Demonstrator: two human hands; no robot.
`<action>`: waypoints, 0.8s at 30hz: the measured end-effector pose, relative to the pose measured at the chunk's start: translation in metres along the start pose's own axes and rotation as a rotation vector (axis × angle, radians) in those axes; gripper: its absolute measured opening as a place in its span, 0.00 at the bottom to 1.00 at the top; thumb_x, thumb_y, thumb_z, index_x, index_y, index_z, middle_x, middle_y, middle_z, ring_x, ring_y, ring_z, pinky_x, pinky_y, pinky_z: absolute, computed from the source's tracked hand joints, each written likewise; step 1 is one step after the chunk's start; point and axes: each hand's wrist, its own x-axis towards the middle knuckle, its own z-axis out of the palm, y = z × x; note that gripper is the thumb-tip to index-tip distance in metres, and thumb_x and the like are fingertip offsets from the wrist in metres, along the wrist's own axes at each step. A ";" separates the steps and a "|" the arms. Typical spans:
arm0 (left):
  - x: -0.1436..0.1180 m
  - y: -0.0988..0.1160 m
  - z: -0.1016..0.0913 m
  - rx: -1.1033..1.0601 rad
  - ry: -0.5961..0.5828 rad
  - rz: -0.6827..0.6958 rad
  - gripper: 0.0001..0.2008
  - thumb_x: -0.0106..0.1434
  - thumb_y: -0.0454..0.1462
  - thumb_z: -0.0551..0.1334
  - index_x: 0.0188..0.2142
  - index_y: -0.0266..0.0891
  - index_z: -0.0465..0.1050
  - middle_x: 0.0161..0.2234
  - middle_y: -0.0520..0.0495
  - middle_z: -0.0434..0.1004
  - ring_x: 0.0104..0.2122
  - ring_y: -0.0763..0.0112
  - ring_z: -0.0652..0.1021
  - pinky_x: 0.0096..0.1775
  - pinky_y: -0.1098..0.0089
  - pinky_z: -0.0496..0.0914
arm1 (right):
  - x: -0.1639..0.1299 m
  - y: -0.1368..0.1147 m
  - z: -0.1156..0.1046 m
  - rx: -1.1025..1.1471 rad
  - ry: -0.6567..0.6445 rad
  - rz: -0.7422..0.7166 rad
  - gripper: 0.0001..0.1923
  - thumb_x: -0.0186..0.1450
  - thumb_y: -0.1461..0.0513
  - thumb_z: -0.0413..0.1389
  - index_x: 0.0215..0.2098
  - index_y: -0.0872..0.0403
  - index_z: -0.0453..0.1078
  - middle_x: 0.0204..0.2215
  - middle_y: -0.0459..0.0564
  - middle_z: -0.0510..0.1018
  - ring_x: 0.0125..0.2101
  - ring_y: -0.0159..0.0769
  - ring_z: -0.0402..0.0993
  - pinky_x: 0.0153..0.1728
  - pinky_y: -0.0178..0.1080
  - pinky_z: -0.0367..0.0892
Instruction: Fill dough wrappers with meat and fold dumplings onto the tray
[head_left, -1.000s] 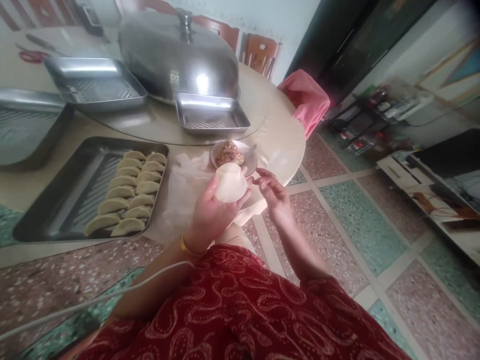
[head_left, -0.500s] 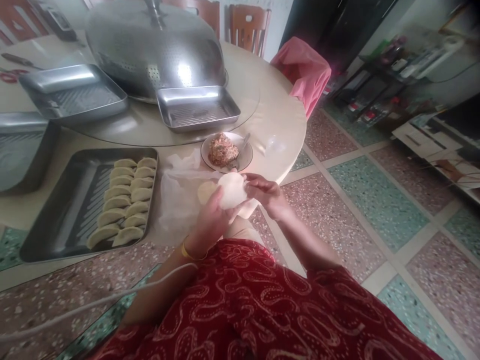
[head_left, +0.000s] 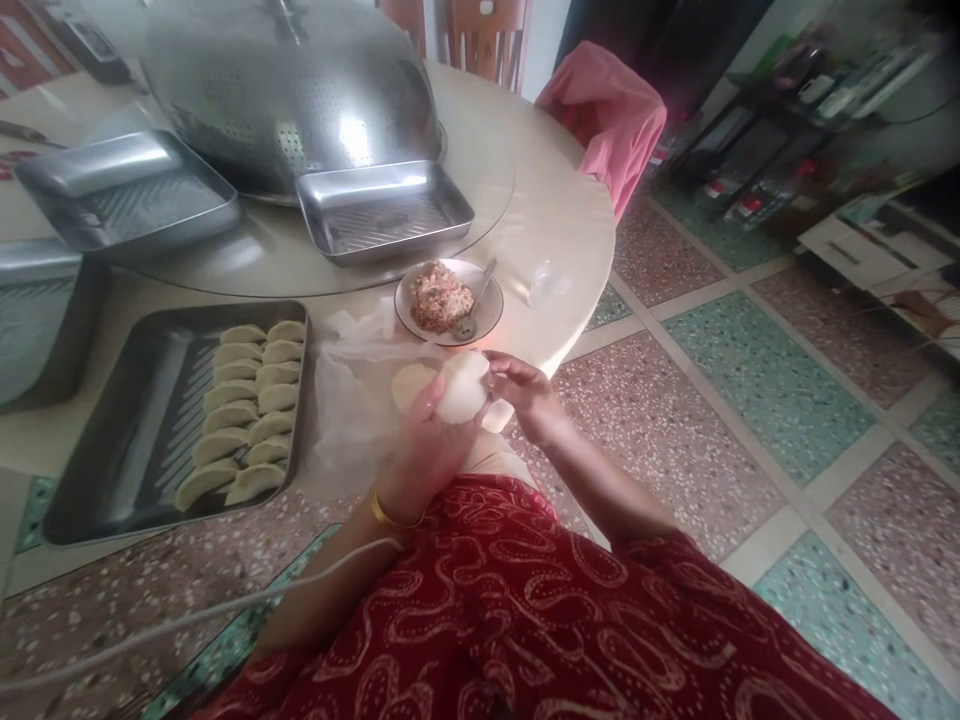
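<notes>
Pale dough fills our view from the head camera: we hold a round dumpling wrapper [head_left: 463,386] between both hands, just off the near edge of the round table [head_left: 555,220]. Our left hand [head_left: 427,445] cups the wrapper from below, fingers curled around its underside. Our right hand [head_left: 525,390] pinches its right edge with thumb and fingertips closed on the dough. The wrapper looks bare, with no filling visible on it.

Just beyond our hands sits a small plate of minced filling [head_left: 442,297] with a spoon [head_left: 475,305] resting in it. A stack of unused wrappers [head_left: 409,384] lies on a thin plastic sheet [head_left: 349,400] beside our left hand.

To the left, a dark metal tray [head_left: 112,440] carries two neat rows of folded dumplings [head_left: 247,410], filling its right part only; the rest is bare. Farther back, two shallow steel trays [head_left: 386,210] hold no dumplings, so we judge the work partly done, with plenty of filling left.
</notes>
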 end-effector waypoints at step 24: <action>-0.003 -0.006 0.015 -0.180 0.040 0.065 0.21 0.73 0.46 0.48 0.55 0.40 0.71 0.50 0.46 0.79 0.55 0.66 0.75 0.54 0.69 0.71 | -0.002 0.017 -0.008 -0.253 0.122 -0.130 0.10 0.58 0.52 0.64 0.31 0.47 0.74 0.49 0.48 0.77 0.48 0.41 0.75 0.46 0.47 0.74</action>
